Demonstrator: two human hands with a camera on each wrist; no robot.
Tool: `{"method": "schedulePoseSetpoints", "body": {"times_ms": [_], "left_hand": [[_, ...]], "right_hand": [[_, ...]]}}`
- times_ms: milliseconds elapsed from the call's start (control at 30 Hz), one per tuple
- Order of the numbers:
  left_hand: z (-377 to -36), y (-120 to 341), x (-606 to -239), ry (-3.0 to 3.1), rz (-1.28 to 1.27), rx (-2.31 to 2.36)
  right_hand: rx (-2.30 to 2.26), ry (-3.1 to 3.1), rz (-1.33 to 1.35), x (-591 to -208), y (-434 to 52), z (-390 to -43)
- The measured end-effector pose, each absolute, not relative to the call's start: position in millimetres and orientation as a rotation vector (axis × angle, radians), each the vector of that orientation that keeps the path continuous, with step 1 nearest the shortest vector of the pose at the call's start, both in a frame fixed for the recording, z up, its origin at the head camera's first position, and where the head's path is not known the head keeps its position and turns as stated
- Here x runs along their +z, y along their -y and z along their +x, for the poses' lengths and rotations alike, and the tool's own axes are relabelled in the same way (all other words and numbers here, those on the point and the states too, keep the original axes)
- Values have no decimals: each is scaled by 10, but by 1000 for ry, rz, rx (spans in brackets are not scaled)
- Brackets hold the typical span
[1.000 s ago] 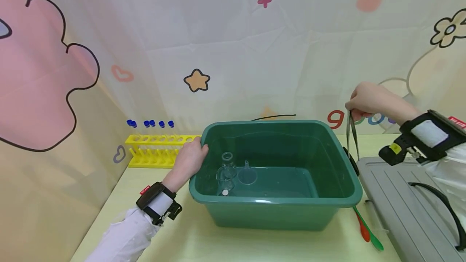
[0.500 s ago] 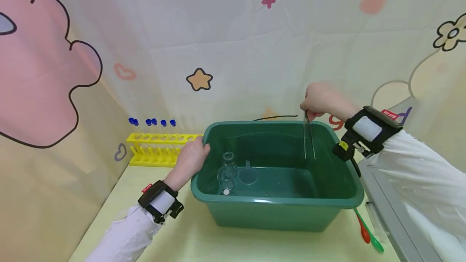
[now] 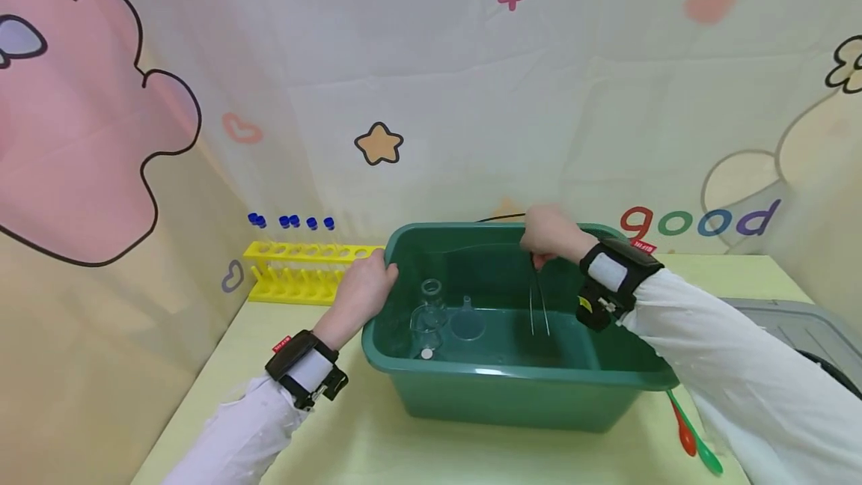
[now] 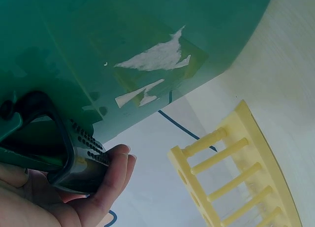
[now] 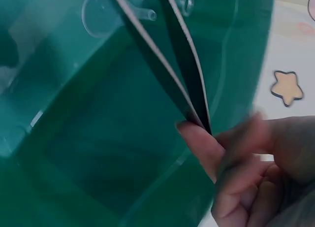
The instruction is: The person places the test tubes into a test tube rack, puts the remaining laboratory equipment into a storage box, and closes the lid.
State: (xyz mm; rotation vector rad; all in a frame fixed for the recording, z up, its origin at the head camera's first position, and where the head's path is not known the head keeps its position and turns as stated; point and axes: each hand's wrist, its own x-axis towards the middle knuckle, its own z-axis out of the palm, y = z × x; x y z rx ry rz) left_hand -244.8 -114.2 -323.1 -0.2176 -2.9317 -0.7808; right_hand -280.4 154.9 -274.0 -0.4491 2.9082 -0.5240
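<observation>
My left hand (image 3: pixel 364 290) grips the left end of a green plastic tub (image 3: pixel 498 403). In the left wrist view its fingers curl round a black clip handle (image 4: pixel 86 160) on that end. My right hand (image 3: pixel 554 234) pinches steel tweezers (image 5: pixel 192 72) at their joined end, above the tub's inside. The two prongs point down into the tub, apart, with nothing between them. At the tub's left lie a clear funnel (image 3: pixel 468 324) and glass vessels (image 3: pixel 431 313), with a small white round piece (image 3: pixel 427 354) by the near wall.
A yellow test tube rack (image 3: pixel 296 294) with several blue-capped tubes stands behind my left hand. Right of the tub are a red spoon (image 3: pixel 687 440), a green spoon (image 3: pixel 707 459) and a grey lid (image 3: pixel 801 313), partly behind my right sleeve.
My right hand has carried the tweezers leftward from beyond the tub's right end, then lowered them into it. The left hand keeps its hold; the head view has shifted slightly.
</observation>
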Motion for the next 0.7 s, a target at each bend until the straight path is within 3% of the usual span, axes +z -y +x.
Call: {"method": "schedulePoseSetpoints", "body": {"times_ms": [300,700], "left_hand": [[-2447,1133,-3241,2938,-218,-763],[-2447,1121,-3253,2929,-232,-746]], "right_hand": [[-416,-2833,-300,-3127,-1406,-2916],[-486,-2694,-320,-3472,-1346,-2884]]}}
